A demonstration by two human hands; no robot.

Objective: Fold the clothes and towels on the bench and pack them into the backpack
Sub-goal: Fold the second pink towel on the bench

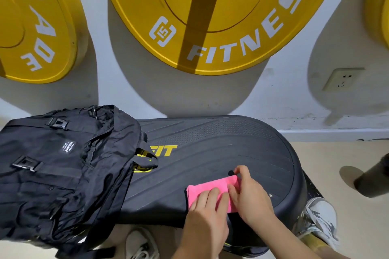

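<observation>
Both hands are pressing the pink towel (212, 192) flat on the surface (221, 149): left fingers (207, 196) are lying spread on it, right fingers (239, 174) are pinching its far edge, probably to keep the fold tight. The backpack (63, 164) is waiting left of the fingers, near.

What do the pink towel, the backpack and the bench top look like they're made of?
Pink towel: soft fuzzy cloth, probably terry or microfibre, with a matte nap; both hands press on it. Backpack: thin black woven synthetic, likely nylon, crinkled with a slight sheen, plus plastic-looking buckles. Bench: dark moulded rubber or plastic, matte, with ridged lines and a dotted grip texture.
</observation>
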